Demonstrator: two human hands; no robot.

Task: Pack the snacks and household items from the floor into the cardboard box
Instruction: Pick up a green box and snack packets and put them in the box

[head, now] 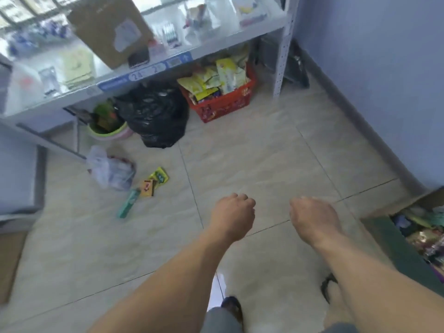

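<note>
Both forearms reach out low over the tiles, the left hand [231, 213] and right hand [312, 219] curled loosely with nothing in them, so I judge this the gap between loads. The box [394, 233] sits just right of the right fingers, already part filled. The remaining items lie well ahead and left of the left fingers: a green pack [128, 203], small packets [155, 181] and a plastic bag [110, 170], across open floor, so next comes a forward-left reach short of the shelf [101, 85].
</note>
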